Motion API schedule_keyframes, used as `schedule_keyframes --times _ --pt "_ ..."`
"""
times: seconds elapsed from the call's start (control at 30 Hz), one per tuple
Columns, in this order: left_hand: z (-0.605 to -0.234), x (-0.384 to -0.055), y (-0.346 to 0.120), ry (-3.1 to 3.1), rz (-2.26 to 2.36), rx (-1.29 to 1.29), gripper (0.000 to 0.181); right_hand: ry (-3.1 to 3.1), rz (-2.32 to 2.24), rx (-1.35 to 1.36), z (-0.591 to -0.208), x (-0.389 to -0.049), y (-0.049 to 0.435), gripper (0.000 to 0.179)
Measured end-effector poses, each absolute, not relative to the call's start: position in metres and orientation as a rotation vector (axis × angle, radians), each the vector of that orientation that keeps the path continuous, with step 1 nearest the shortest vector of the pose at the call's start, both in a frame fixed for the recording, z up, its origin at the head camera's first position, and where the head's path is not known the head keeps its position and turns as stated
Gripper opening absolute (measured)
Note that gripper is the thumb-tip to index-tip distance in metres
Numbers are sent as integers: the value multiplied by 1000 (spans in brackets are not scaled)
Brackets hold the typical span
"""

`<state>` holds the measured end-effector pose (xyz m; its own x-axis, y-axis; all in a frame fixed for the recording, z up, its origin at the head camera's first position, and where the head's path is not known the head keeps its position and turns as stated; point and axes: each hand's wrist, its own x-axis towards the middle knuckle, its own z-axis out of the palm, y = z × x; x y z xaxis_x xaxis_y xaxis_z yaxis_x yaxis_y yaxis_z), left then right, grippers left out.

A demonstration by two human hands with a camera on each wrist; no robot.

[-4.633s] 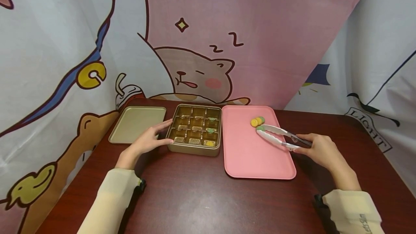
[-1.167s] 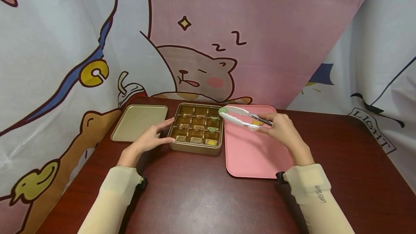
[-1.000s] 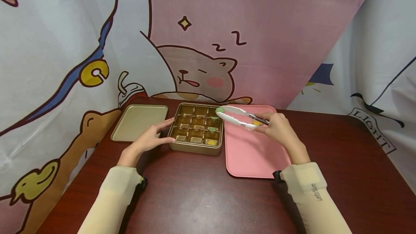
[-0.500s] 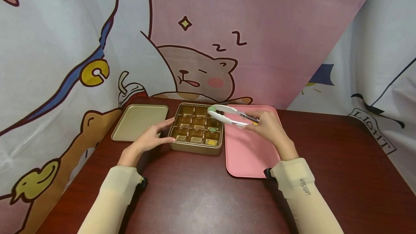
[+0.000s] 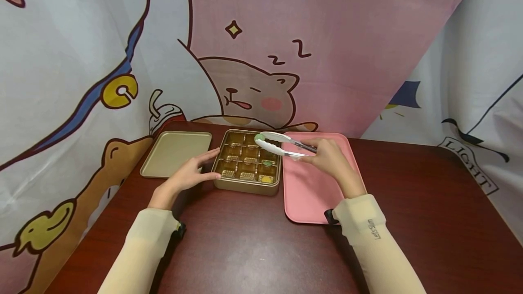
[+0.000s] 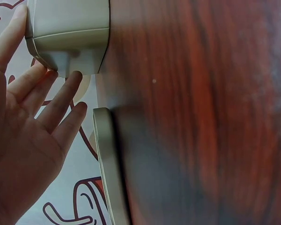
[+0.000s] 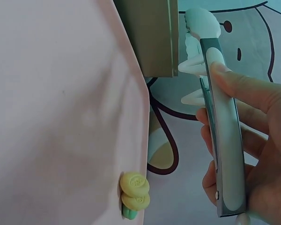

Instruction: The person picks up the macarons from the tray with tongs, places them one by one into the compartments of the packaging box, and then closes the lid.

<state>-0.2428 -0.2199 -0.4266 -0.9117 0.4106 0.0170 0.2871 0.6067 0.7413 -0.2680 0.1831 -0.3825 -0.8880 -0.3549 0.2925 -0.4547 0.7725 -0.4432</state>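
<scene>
My right hand [image 5: 330, 158] grips tongs [image 7: 228, 136] with white scalloped tips, thumb along one arm of them. Between the tips is a small round green piece [image 5: 258, 138], over the back row of a gold box [image 5: 245, 187] with a gold insert of several compartments. A yellow piece [image 5: 266, 179] lies in the front right compartment and a green piece [image 5: 267, 163] in the one behind it; the tongs cover part of the right column. At the box's left side, my left hand [image 5: 188, 177] touches the wall with extended fingers, thumb by the front corner.
A pink tray [image 5: 310, 194] stands right of the box. On it, in the right wrist view, lie two yellow round pieces [image 7: 135, 183] and a green one [image 7: 129, 212]. A flat gold lid [image 5: 175, 154] lies left of the box. Printed cloth hangs behind the table.
The tongs picked up the green piece from the pink tray and carried it left, over the box; in the last second they moved further left across its back row. The left hand stayed at the box.
</scene>
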Motion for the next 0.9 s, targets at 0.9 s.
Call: schedule_keyframes --times 0.9 --pt "-428 -246 -221 2669 1219 599 81 -2871 757 568 -372 -269 177 57"
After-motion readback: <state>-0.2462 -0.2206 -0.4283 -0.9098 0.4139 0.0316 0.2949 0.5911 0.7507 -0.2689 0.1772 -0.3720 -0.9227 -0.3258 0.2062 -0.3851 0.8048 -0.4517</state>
